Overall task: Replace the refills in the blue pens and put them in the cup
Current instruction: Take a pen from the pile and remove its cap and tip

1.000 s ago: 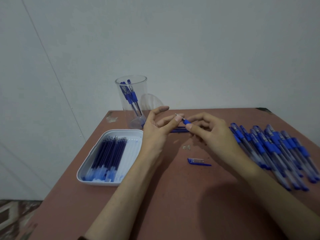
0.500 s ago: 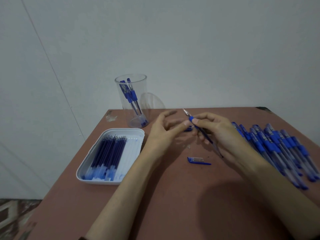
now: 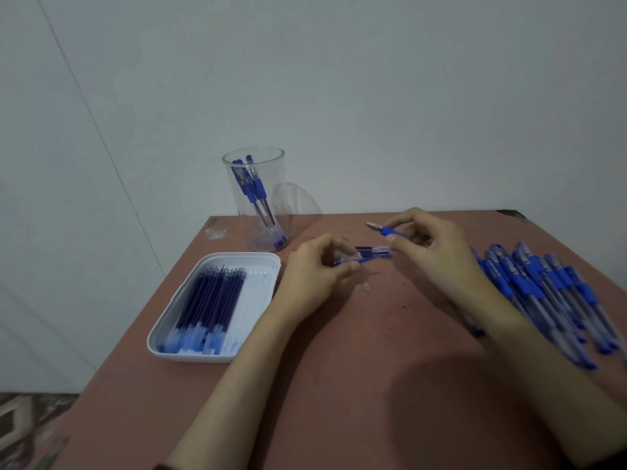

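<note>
The right grip (image 3: 437, 256) pinches a blue pen (image 3: 390, 231) right of the cup (image 3: 254, 198), tip toward it. The left grip (image 3: 315, 273) (nearer the cup) pinches a slim blue piece (image 3: 349, 261) over the counter (image 3: 373, 334).

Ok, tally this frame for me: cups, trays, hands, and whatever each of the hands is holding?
clear cup: 1
white tray: 1
hands: 2, left hand and right hand
pen held by the right hand: 1
thin blue piece pinched by the left hand, kind unclear: 1
Total: 6
</note>
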The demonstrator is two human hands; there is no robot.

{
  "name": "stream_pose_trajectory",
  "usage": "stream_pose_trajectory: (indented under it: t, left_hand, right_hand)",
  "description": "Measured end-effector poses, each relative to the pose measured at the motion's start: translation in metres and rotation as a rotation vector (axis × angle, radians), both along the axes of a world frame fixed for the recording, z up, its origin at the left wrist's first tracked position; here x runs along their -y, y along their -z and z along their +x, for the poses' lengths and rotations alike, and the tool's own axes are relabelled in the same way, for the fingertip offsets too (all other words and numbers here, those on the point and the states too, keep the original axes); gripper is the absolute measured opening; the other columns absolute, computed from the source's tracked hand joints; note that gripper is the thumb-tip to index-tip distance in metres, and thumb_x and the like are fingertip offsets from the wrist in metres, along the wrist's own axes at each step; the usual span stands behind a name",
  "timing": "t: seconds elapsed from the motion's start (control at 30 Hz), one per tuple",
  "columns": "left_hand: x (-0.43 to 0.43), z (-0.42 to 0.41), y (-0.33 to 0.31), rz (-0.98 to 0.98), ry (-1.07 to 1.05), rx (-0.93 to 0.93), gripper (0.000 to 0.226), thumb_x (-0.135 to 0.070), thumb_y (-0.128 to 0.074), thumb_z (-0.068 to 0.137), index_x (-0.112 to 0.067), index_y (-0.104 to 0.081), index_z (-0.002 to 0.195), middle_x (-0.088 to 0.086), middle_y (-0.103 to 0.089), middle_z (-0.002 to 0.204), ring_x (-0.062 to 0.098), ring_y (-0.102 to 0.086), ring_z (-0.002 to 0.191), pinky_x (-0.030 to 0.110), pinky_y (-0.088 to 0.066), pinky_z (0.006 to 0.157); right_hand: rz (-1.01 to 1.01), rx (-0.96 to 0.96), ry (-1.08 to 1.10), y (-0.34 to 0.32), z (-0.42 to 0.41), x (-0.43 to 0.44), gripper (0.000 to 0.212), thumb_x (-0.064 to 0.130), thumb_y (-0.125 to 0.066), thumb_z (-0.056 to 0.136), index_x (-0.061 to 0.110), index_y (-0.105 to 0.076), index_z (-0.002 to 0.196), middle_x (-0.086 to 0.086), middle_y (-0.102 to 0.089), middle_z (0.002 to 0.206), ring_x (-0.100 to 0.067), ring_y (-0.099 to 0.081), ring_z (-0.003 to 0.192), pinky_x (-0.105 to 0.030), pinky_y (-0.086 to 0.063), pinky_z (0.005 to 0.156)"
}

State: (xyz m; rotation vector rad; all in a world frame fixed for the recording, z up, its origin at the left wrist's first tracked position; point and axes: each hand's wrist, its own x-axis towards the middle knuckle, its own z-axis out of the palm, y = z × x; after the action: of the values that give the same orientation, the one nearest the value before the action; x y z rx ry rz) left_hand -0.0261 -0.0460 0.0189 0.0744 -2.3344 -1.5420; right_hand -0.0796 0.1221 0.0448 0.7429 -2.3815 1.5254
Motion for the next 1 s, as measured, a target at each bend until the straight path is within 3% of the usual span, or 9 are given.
stream_pose_trajectory:
  t: [0.13,0.23,0.53,0.6,0.67,0.73,0.87,1.0]
  left_hand:
    - [0.001,0.002,-0.004,0.104,-0.039,-0.036,0.02,-0.003,-0.071,0.082,-0.021,-0.062,0.081,0.001,-0.064,0.075,0.02,-0.063,0.066,0.022,-0.053,0.062]
    - [0.0,0.003,-0.005,0.113,-0.043,-0.043,0.021,-0.002,-0.07,0.082,-0.021,-0.061,0.081,0.0,-0.063,0.074,0.015,-0.06,0.063,0.015,-0.05,0.057]
    - [0.0,0.002,-0.003,0.043,-0.049,-0.038,0.015,-0.008,-0.074,0.08,-0.02,-0.068,0.085,0.005,-0.073,0.087,0.012,-0.065,0.066,0.023,-0.054,0.066]
    - [-0.001,0.003,-0.004,0.012,-0.048,-0.042,0.016,-0.011,-0.075,0.079,-0.024,-0.068,0.084,0.004,-0.072,0.084,0.011,-0.062,0.063,0.025,-0.054,0.067]
    - [-0.002,0.005,-0.006,-0.009,-0.035,-0.048,0.018,-0.011,-0.075,0.079,-0.027,-0.067,0.082,0.003,-0.069,0.076,0.007,-0.058,0.058,0.024,-0.052,0.065]
    - [-0.003,0.006,-0.007,0.0,-0.01,-0.054,0.022,-0.008,-0.075,0.078,-0.028,-0.066,0.08,0.004,-0.071,0.081,0.005,-0.059,0.058,0.027,-0.056,0.067]
    - [-0.003,0.007,-0.009,0.032,-0.006,-0.061,0.023,-0.004,-0.076,0.077,-0.026,-0.067,0.078,0.008,-0.073,0.09,0.022,-0.069,0.071,0.04,-0.059,0.074]
    - [-0.003,0.008,-0.011,0.043,0.01,-0.053,0.022,-0.005,-0.077,0.076,-0.025,-0.067,0.076,0.009,-0.073,0.084,0.022,-0.07,0.072,0.041,-0.059,0.076]
  right_hand:
    - [0.226,-0.159,0.011,0.001,0.003,-0.001,0.026,0.017,-0.066,0.082,0.042,-0.059,0.08,0.012,-0.066,0.079,-0.011,-0.059,0.081,-0.033,-0.048,0.072]
    - [0.263,-0.184,0.019,0.002,0.004,-0.001,0.027,0.018,-0.065,0.08,0.044,-0.058,0.079,0.017,-0.063,0.075,-0.009,-0.055,0.079,-0.034,-0.047,0.071]
    - [0.328,-0.181,0.003,0.001,0.006,0.0,0.019,0.016,-0.066,0.078,0.035,-0.066,0.081,0.012,-0.064,0.077,-0.011,-0.056,0.083,-0.041,-0.049,0.077]
    - [0.301,-0.164,-0.03,0.002,0.006,0.0,0.02,0.018,-0.068,0.078,0.038,-0.066,0.081,0.012,-0.063,0.081,-0.008,-0.057,0.084,-0.037,-0.051,0.078]
    - [0.29,-0.142,-0.059,0.002,0.007,0.0,0.023,0.018,-0.07,0.08,0.041,-0.066,0.081,0.009,-0.064,0.085,-0.004,-0.058,0.084,-0.025,-0.049,0.077]
    - [0.282,-0.122,-0.081,0.002,0.007,0.0,0.027,0.017,-0.071,0.081,0.043,-0.066,0.082,0.007,-0.065,0.088,-0.004,-0.059,0.083,-0.016,-0.045,0.075]
    - [0.25,-0.103,-0.095,0.001,0.005,0.0,0.029,0.016,-0.071,0.081,0.045,-0.067,0.081,0.006,-0.069,0.087,-0.004,-0.062,0.083,-0.018,-0.048,0.075]
    - [0.196,-0.022,-0.144,-0.001,0.006,0.0,0.018,0.015,-0.071,0.083,0.033,-0.073,0.084,0.012,-0.071,0.081,0.001,-0.064,0.078,-0.01,-0.047,0.068]
